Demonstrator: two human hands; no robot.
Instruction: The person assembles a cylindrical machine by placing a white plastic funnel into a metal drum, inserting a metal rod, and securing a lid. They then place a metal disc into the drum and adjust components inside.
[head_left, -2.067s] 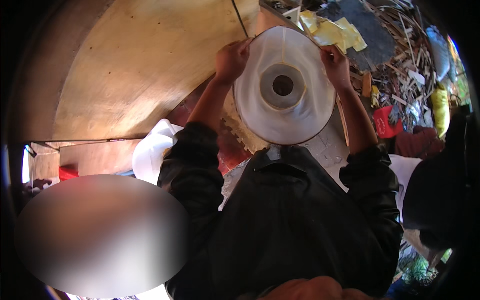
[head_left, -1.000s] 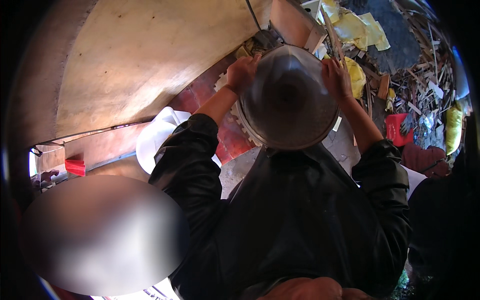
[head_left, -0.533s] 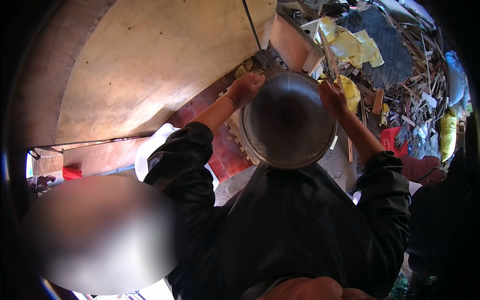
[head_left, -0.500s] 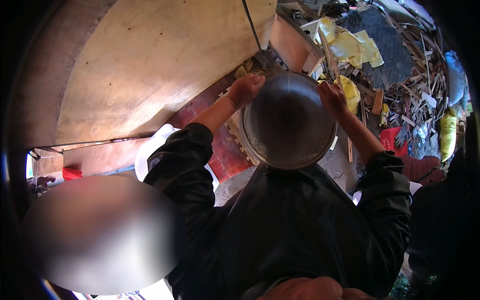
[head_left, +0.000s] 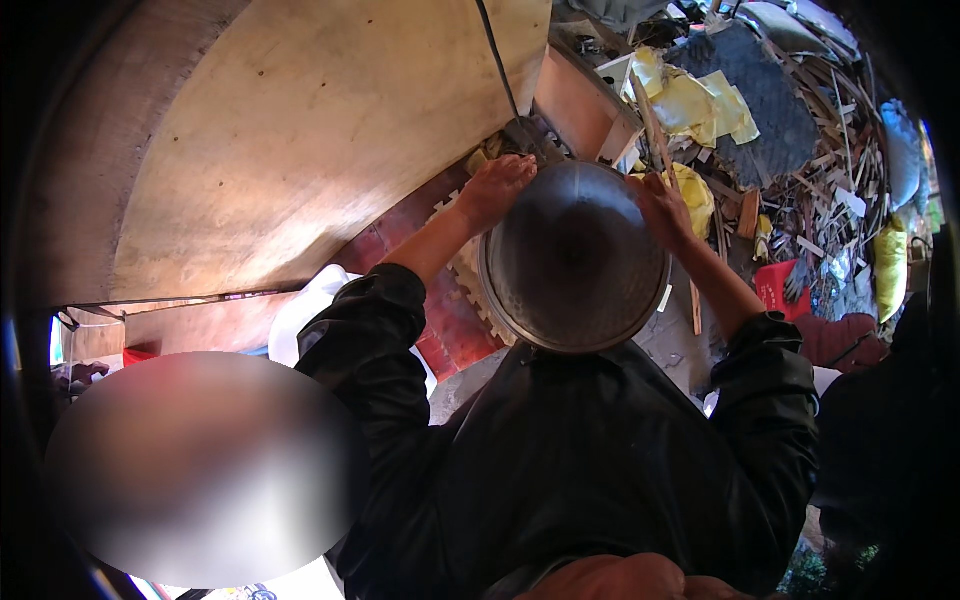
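A round, dark metal pan-like thing [head_left: 575, 265] with a rim and a worn, dull surface is held in front of my body. Its near edge lies against or just above my dark clothing. My left hand [head_left: 497, 190] grips its far left edge, fingers pressed together and pointing across the rim. At the far right edge my right hand [head_left: 660, 208] is closed on the rim. The undersides of both grips are hidden, and whether the surface is hollow or domed I cannot tell.
A big wooden panel [head_left: 270, 130] leans on the left. Beyond the pan stands a wooden box [head_left: 580, 100]. Wood scraps [head_left: 835, 190], yellow sheets [head_left: 700, 105] and a red container [head_left: 780, 290] lie to the right. A white object [head_left: 300, 310] sits by my left sleeve.
The pan has come slightly nearer to my body, and its far edge appears lower. Both hands have moved a little with it, keeping their hold on the rim.
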